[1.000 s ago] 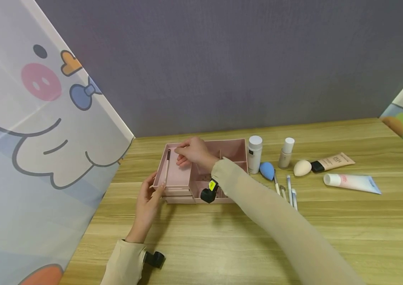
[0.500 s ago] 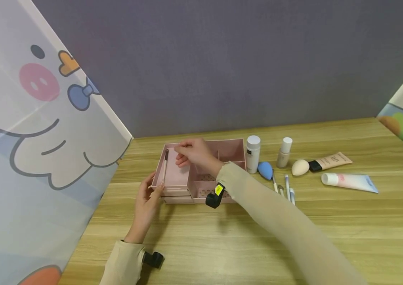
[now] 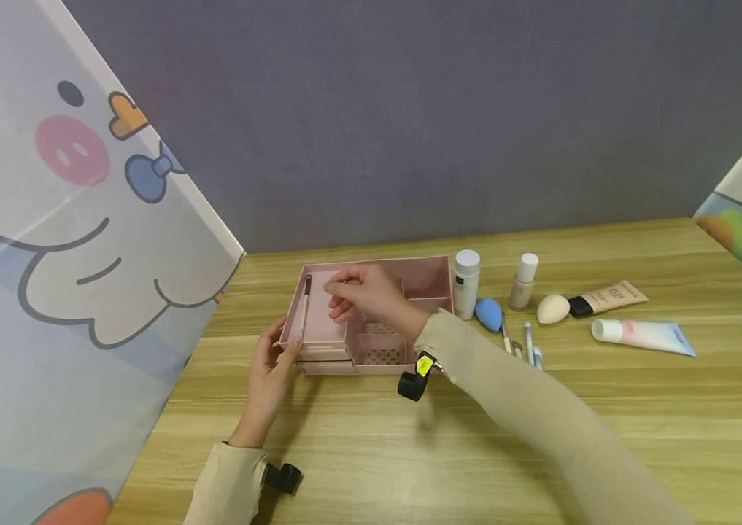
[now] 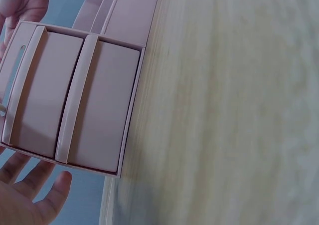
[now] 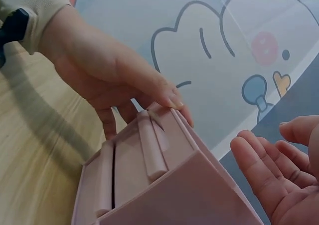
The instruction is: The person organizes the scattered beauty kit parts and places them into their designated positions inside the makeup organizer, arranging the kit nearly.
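Note:
A pink makeup organizer (image 3: pixel 331 324) stands on the table, with drawers on its left and open compartments on its right. One makeup brush (image 3: pixel 306 310) with a dark tip lies along the left side of its top tray. My left hand (image 3: pixel 272 368) grips the organizer's front left corner, the thumb at the top edge and fingers along the side. Two drawer fronts (image 4: pixel 107 105) with long handles show in the left wrist view. Over the tray's right edge hovers my right hand (image 3: pixel 371 293), holding nothing, its fingers loosely bent, as the right wrist view also shows.
Right of the organizer stand a white bottle (image 3: pixel 467 284) and a foundation bottle (image 3: pixel 524 282). Nearby lie a blue sponge (image 3: pixel 489 314), several brushes (image 3: pixel 529 341), a cream sponge (image 3: pixel 553 309), a beige tube (image 3: pixel 613 297) and a white-capped tube (image 3: pixel 649 336). A grey panel (image 3: pixel 462 131) rises behind.
My right hand has drawn slightly right and toward me over the tray, uncovering more of the front compartments. The left hand keeps its grip on the corner, and the brush lies where it was.

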`<control>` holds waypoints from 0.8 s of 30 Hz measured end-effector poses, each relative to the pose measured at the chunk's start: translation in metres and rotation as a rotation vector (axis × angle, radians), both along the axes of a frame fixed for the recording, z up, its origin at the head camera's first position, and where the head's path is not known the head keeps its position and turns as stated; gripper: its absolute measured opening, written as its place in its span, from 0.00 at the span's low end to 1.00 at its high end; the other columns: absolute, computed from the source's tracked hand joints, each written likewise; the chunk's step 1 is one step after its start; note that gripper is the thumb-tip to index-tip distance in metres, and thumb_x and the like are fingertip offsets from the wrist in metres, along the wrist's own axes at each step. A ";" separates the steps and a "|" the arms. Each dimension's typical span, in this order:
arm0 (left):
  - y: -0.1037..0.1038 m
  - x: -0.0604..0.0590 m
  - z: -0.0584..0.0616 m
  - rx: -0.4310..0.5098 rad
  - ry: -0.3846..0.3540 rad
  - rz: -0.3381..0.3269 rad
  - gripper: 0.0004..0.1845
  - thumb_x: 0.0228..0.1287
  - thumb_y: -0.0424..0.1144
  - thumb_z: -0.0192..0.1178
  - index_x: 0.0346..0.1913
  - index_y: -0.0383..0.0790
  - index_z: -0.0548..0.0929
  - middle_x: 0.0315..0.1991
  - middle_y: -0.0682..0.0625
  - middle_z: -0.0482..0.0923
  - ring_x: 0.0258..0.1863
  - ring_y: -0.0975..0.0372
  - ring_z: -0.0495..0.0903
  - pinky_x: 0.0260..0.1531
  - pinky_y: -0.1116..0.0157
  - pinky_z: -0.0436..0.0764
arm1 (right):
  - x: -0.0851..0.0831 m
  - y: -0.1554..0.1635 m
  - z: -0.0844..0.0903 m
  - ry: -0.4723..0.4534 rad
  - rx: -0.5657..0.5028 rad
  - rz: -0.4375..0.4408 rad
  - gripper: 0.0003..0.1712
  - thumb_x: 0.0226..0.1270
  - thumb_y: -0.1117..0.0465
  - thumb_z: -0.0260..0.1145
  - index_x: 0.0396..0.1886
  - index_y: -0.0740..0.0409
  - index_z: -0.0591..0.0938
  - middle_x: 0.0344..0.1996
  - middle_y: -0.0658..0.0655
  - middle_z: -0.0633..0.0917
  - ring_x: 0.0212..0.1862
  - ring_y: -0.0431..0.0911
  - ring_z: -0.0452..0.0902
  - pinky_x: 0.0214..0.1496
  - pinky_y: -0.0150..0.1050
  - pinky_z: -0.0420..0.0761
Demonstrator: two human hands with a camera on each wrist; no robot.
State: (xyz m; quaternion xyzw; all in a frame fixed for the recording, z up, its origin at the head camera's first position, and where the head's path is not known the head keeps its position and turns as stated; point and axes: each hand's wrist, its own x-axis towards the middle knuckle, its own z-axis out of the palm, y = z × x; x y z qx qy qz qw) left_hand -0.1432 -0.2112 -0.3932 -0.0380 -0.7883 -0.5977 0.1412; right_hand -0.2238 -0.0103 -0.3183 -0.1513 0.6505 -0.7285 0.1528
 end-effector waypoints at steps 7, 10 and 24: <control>0.000 0.000 0.000 0.003 -0.005 -0.010 0.25 0.74 0.32 0.55 0.70 0.33 0.67 0.56 0.37 0.71 0.45 0.66 0.75 0.36 0.69 0.81 | 0.009 0.014 -0.005 -0.011 -0.014 0.020 0.08 0.70 0.70 0.64 0.43 0.74 0.80 0.22 0.59 0.84 0.22 0.44 0.82 0.29 0.41 0.86; 0.000 -0.001 0.000 0.001 -0.011 -0.012 0.25 0.74 0.32 0.55 0.71 0.34 0.67 0.57 0.37 0.70 0.45 0.66 0.75 0.35 0.68 0.82 | 0.013 0.022 -0.006 -0.007 -0.011 0.031 0.07 0.70 0.70 0.64 0.42 0.73 0.79 0.22 0.60 0.84 0.22 0.44 0.82 0.29 0.41 0.86; -0.002 -0.002 0.000 -0.013 -0.018 -0.007 0.25 0.74 0.33 0.55 0.71 0.35 0.67 0.58 0.37 0.71 0.48 0.65 0.75 0.38 0.69 0.80 | 0.031 0.062 -0.010 0.049 0.070 0.087 0.07 0.70 0.71 0.63 0.41 0.75 0.79 0.22 0.58 0.84 0.23 0.43 0.82 0.29 0.42 0.86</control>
